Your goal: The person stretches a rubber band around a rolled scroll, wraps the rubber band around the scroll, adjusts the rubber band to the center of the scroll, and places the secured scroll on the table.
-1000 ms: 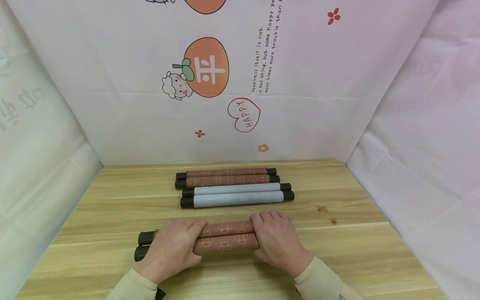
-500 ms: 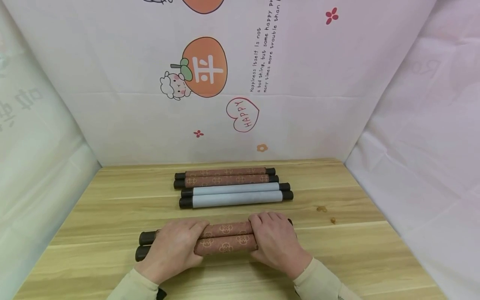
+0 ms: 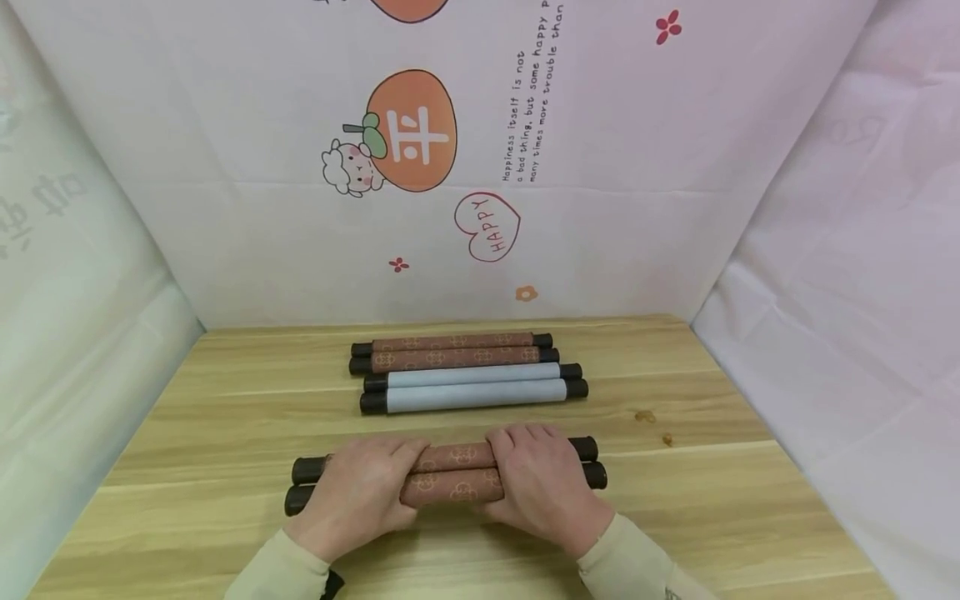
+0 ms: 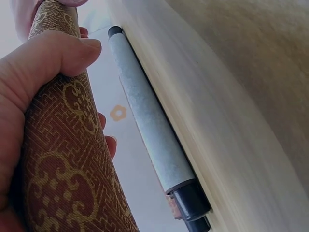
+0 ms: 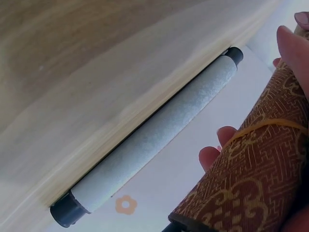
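Note:
In the head view my left hand [image 3: 362, 492] and right hand [image 3: 546, 483] grip a pair of brown patterned scroll rolls [image 3: 452, 485], side by side and touching, near the front of the table. Gold motifs cover the rolls, and black knobs [image 3: 307, 471] stick out beyond both hands. The left thumb [image 4: 72, 50] lies across the brown cloth in the left wrist view. Around the roll in the right wrist view runs a thin yellow band [image 5: 270, 123]. Whether the two rolls are joined cannot be seen. Parts of them are hidden under the hands.
Behind the held rolls lie two pale blue scroll rolls [image 3: 476, 395] with black ends. Farther back, two brown patterned rolls [image 3: 453, 359] rest parallel to them. White printed cloth [image 3: 600, 233] hangs behind and at both sides of the wooden table [image 3: 675, 517].
The held rolls have shifted a little to the right, and more of their right black ends shows. My hands have come slightly closer together on them. The rolls behind stay put.

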Available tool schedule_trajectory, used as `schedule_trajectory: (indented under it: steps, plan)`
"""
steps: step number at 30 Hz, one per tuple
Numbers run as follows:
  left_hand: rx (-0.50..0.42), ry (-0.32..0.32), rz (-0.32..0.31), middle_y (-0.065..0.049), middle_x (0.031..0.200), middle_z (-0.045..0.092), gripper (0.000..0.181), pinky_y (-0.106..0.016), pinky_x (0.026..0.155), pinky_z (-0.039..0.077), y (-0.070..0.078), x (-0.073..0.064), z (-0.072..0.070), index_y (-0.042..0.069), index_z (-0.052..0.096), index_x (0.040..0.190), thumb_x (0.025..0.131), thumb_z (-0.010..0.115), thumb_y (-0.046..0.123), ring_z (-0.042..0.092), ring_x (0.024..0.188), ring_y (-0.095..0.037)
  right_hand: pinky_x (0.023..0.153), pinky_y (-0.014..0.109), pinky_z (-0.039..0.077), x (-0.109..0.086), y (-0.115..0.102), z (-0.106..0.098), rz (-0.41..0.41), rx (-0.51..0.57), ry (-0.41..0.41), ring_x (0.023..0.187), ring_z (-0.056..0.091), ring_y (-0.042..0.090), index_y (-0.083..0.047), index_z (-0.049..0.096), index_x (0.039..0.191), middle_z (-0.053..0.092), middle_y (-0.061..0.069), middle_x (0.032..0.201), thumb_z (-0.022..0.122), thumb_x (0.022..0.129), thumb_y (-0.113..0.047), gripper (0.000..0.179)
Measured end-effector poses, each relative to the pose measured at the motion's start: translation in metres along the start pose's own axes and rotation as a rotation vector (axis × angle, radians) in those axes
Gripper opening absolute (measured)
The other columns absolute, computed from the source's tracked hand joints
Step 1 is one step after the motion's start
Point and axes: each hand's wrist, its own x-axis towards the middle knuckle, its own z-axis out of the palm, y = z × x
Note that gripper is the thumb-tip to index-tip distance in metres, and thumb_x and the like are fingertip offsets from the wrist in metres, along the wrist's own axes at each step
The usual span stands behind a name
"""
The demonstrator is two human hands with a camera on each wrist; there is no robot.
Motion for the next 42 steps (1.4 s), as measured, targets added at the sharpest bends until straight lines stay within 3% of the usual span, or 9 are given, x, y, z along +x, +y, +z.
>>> schedule_trajectory:
  steps: [9,17,24,31,42]
  plan:
    - [0.0,-0.021,-0.014,0.001,0.109,0.075,0.07,-0.042,0.083,0.06,-0.004,-0.001,0.002,0.012,0.07,0.122,0.059,0.091,0.032,0.072,0.096,-0.018,0.098,0.047,0.055,-0.001,0.008,-0.005,0.006,0.051,-0.077,0.106,0.069,0.026,-0.014,0.06,0.132,0.071,0.006,0.115,0.078,0.064,-0.083,0.098]
    - [0.015,-0.038,-0.028,-0.001,0.112,0.076,0.072,-0.043,0.085,0.06,-0.009,-0.005,0.0,0.01,0.07,0.124,0.059,0.091,0.032,0.072,0.098,-0.019,0.102,0.049,0.053,-0.007,0.021,-0.003,0.014,0.04,-0.115,0.11,0.068,0.028,-0.011,0.059,0.136,0.071,0.007,0.119,0.085,0.059,-0.078,0.105]
    - [0.033,-0.057,-0.042,-0.001,0.113,0.076,0.069,-0.043,0.085,0.06,-0.011,-0.008,-0.003,0.01,0.07,0.124,0.061,0.09,0.032,0.072,0.1,-0.019,0.098,0.052,0.055,-0.009,0.028,-0.001,0.03,0.008,-0.101,0.105,0.07,0.031,-0.008,0.061,0.132,0.072,0.011,0.113,0.091,0.063,-0.061,0.092]
    - [0.036,-0.022,-0.02,-0.001,0.112,0.076,0.07,-0.043,0.084,0.06,-0.011,-0.009,-0.001,0.01,0.07,0.122,0.058,0.09,0.032,0.072,0.098,-0.019,0.094,0.05,0.057,-0.01,0.027,0.001,0.014,-0.014,-0.105,0.101,0.07,0.03,-0.012,0.063,0.118,0.072,0.01,0.108,0.092,0.065,-0.046,0.07]
    - [0.045,-0.017,-0.026,-0.001,0.111,0.076,0.073,-0.043,0.083,0.06,-0.006,-0.01,-0.001,0.009,0.071,0.123,0.058,0.09,0.034,0.072,0.098,-0.019,0.094,0.048,0.057,-0.01,0.019,0.004,0.01,-0.019,-0.096,0.101,0.069,0.029,-0.009,0.062,0.116,0.071,0.009,0.108,0.093,0.062,-0.043,0.071]
